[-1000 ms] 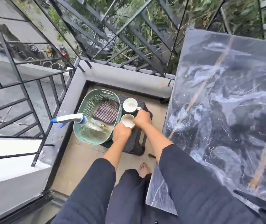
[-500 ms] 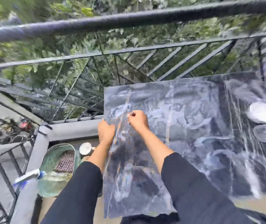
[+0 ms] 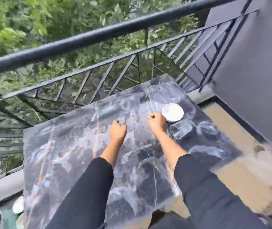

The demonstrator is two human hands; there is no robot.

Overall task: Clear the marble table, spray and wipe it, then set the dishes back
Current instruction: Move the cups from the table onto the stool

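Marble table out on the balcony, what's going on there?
A person in black sleeves reaches over the marble table. The left hand and right hand are both above it, fingers curled, with nothing visible in them. A white bowl and a clear glass sit on the table close beside the right hand. The picture is blurred.

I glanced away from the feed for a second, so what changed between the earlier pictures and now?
Both hands let go of the cups low on the left and swung up and right across the marble table. The left hand and right hand now hover empty, fingers curled, the right beside the white bowl and glass. Bowl and glass stayed where they were.
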